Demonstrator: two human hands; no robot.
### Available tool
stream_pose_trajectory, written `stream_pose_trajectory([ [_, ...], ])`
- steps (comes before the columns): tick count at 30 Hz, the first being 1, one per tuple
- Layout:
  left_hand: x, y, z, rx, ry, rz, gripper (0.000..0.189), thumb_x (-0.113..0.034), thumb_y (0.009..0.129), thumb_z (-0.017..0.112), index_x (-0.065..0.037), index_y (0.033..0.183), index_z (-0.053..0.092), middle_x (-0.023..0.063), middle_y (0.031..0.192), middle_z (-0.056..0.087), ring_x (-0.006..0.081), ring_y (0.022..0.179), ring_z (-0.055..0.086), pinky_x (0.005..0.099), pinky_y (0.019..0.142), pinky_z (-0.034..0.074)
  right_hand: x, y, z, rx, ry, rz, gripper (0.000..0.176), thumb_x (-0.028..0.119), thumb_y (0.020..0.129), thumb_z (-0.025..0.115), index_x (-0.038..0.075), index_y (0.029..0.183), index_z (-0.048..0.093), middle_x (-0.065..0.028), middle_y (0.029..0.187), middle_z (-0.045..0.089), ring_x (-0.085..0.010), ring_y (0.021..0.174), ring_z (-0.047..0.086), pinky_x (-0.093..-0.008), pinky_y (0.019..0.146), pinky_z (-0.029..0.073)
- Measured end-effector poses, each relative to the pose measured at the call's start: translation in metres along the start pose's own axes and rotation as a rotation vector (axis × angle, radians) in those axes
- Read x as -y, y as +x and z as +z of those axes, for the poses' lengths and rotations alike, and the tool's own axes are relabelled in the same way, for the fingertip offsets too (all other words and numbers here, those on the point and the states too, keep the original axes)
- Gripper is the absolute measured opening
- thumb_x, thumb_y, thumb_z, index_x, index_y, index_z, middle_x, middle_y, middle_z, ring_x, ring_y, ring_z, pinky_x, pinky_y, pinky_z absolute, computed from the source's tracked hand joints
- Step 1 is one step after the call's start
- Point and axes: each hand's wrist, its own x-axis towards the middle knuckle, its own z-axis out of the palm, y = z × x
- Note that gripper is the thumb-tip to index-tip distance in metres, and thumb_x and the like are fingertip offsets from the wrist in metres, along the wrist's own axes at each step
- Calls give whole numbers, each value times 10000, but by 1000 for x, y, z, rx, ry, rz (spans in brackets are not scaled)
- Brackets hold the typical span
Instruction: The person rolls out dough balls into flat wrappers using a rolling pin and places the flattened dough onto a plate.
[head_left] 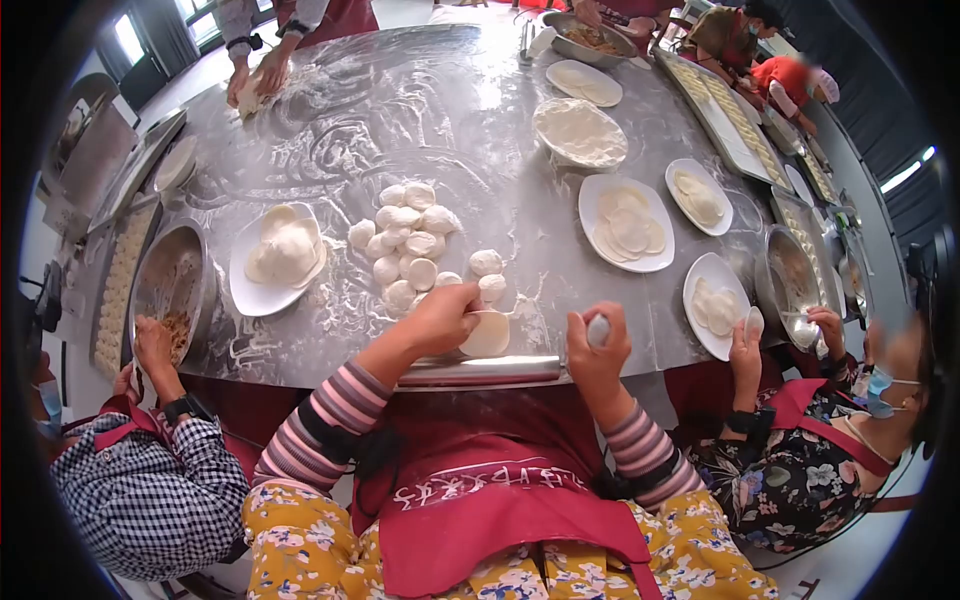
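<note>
My left hand (447,318) pinches the edge of a thin round dough wrapper (487,336) at the near side of the table. Just in front of me, along the table edge, lies a shiny metal cylinder (480,371) that looks like a rolling pin. Beside its right end, my right hand (600,350) is closed round something pale grey and rounded, mostly hidden by the fingers. Past my left hand, a heap of floured dough pieces (405,230) sits on the steel table (470,130), with a few loose ones (487,262) beside it.
A plate of wrappers (305,290) stands left, with more plates (654,262) at right. Beyond is a bowl of flour (570,150). Co-workers sit on both sides, near filling bowls (203,290). Another person's hands (262,80) work dough across the table. Dumpling trays (715,115) line the sides.
</note>
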Motion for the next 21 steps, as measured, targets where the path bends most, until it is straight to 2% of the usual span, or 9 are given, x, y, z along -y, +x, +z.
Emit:
stream_pose_trajectory([
  [3, -7, -10, -8, 121, -82, -43, 131, -55, 791, 579, 25, 895, 579, 186, 778, 614, 271, 753, 611, 359, 674, 461, -4, 9, 9, -4, -45, -16, 250, 7, 746, 685, 47, 888, 483, -132, 685, 562, -341, 580, 586, -382, 511, 454],
  [7, -1, 0, -3, 34, 38, 19, 121, -54, 806, 574, 27, 894, 589, 198, 791, 616, 278, 768, 610, 368, 668, 454, -21, 56, 56, -13, 5, -110, 239, 9, 754, 676, 50, 887, 482, -145, 683, 565, -369, 601, 584, -401, 510, 449],
  [9, -4, 3, -6, -1, 77, -29, 148, -92, 804, 553, 26, 882, 596, 246, 839, 620, 393, 825, 606, 425, 710, 465, -20, 57, 60, -31, 9, -110, 239, 11, 755, 675, 50, 891, 482, -147, 687, 563, -372, 605, 581, -402, 510, 448],
  [14, -16, -3, -7, 115, 139, -81, 164, -134, 778, 610, 9, 857, 596, 221, 785, 616, 358, 780, 615, 405, 663, 462, -9, 26, 21, 19, 30, -68, 254, 12, 751, 685, 49, 903, 485, -132, 692, 567, -346, 605, 594, -385, 508, 452],
  [16, -17, 4, -4, 86, 14, -41, 120, -94, 783, 624, 7, 833, 584, 118, 694, 572, 167, 644, 536, 325, 587, 433, -2, 13, 6, 11, 41, -50, 259, 12, 749, 688, 49, 904, 484, -125, 692, 569, -335, 601, 599, -377, 508, 456],
  [17, -21, 15, -3, 92, 24, -27, 120, -94, 783, 624, 7, 833, 584, 118, 694, 572, 167, 644, 536, 325, 587, 433, 1, 9, 1, 33, 63, -29, 258, 10, 750, 689, 50, 901, 485, -118, 687, 568, -329, 597, 601, -370, 510, 460],
  [19, -33, 43, 0, -4, 20, 95, 128, -113, 765, 622, -3, 809, 575, 188, 744, 608, 322, 723, 608, 381, 646, 465, 4, 8, -5, 49, 83, -14, 257, 9, 750, 690, 50, 898, 485, -111, 683, 568, -322, 594, 604, -363, 512, 464],
  [20, -36, 63, 3, -8, -48, 122, 140, -109, 772, 618, 10, 835, 580, 185, 757, 617, 307, 728, 611, 373, 659, 472, 5, 8, -5, 48, 101, -9, 255, 10, 751, 690, 50, 896, 485, -112, 680, 567, -323, 590, 602, -360, 514, 465],
  [21, -56, 83, 1, -20, -130, 88, 140, -103, 792, 614, 11, 865, 578, 122, 753, 599, 219, 711, 578, 325, 637, 465, 6, 9, -5, 53, 119, -5, 253, 11, 752, 691, 50, 895, 485, -112, 677, 565, -325, 586, 600, -356, 516, 467],
])
